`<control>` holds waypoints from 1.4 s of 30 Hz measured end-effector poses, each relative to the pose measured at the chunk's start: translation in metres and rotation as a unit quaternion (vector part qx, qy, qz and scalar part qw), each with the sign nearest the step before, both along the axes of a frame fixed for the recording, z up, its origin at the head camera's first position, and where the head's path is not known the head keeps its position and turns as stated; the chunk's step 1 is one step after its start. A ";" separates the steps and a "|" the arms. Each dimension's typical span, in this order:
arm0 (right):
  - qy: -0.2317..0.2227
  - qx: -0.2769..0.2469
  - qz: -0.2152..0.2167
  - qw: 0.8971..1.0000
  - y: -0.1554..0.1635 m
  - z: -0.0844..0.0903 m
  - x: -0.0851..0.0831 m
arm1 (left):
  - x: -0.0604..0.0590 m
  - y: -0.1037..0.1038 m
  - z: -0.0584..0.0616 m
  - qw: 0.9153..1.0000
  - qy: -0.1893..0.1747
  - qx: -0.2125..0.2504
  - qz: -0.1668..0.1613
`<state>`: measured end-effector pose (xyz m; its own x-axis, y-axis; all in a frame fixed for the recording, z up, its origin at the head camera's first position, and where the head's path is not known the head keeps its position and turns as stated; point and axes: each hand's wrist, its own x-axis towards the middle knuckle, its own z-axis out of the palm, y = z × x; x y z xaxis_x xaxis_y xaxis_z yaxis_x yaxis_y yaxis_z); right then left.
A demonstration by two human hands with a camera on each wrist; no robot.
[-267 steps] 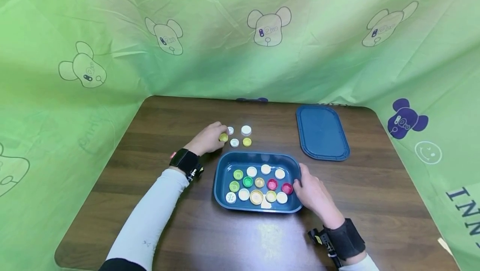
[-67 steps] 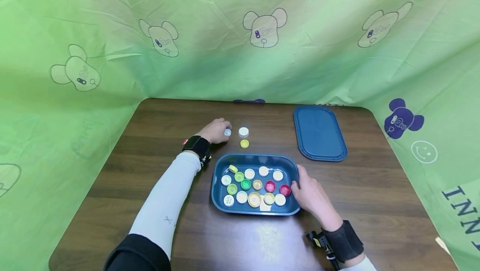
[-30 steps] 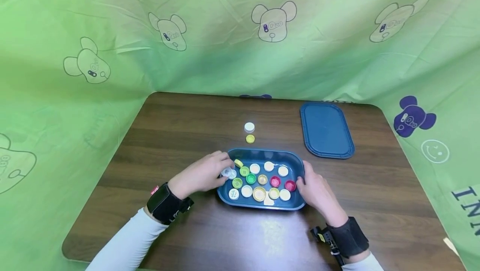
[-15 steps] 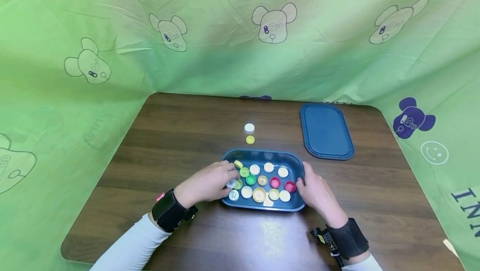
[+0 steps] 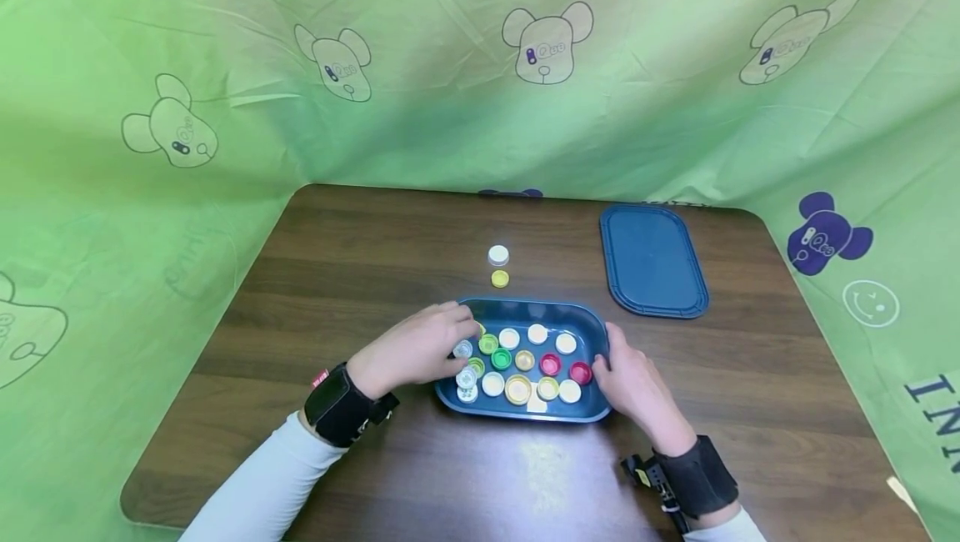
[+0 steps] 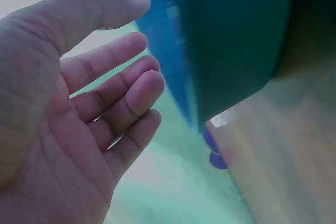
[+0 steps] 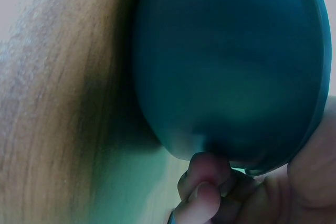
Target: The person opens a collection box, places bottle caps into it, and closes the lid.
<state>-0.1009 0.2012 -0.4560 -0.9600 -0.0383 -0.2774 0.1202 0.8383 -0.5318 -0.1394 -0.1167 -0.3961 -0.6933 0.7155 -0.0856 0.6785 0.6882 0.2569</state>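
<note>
My left hand (image 5: 416, 346) is over the left end of a blue plastic tray (image 5: 525, 418), fingers loosely bent. In the left wrist view its thumb (image 6: 123, 9) and fingers (image 6: 142, 90) stand apart beside the tray wall (image 6: 236, 40), with nothing between them. A clear bottle cap (image 5: 462, 348) lies close by the fingertips; another clear cap (image 5: 467, 377) overlaps a white cap (image 5: 467, 394). Gripping the tray's right end is my right hand (image 5: 637, 388), its fingers (image 7: 205, 182) curled against the outside. Inside lie white, green, red and cream caps; a yellow one is mostly hidden.
Behind the tray, a white cap (image 5: 498, 255) and a yellow cap (image 5: 499, 278) sit on the brown wooden table (image 5: 360, 250). A blue lid (image 5: 654, 261) lies at the back right. Green patterned cloth (image 5: 420, 108) hangs around the table.
Over these frames my left hand brings a yellow cap and clear caps from the table into the tray. It has just let go of a clear cap near the front left. The right hand stays put.
</note>
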 end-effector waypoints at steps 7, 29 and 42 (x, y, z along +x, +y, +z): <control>0.000 0.005 -0.004 1.000 0.001 0.000 0.000 | -0.043 0.009 0.016 0.999 -0.006 0.022 0.022; 0.003 -0.007 -0.012 1.000 -0.001 -0.001 0.002 | -0.148 0.043 -0.024 0.994 -0.090 -0.047 0.042; 0.013 -0.008 -0.011 1.000 0.000 -0.003 0.002 | -0.159 0.059 -0.029 0.991 -0.081 -0.108 0.016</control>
<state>-0.0989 0.2014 -0.4586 -0.9674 -0.0219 -0.2523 0.1243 0.8268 -0.5486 -0.2979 -0.0580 -0.4249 -0.6799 0.6463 -0.3464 0.6170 0.7595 0.2061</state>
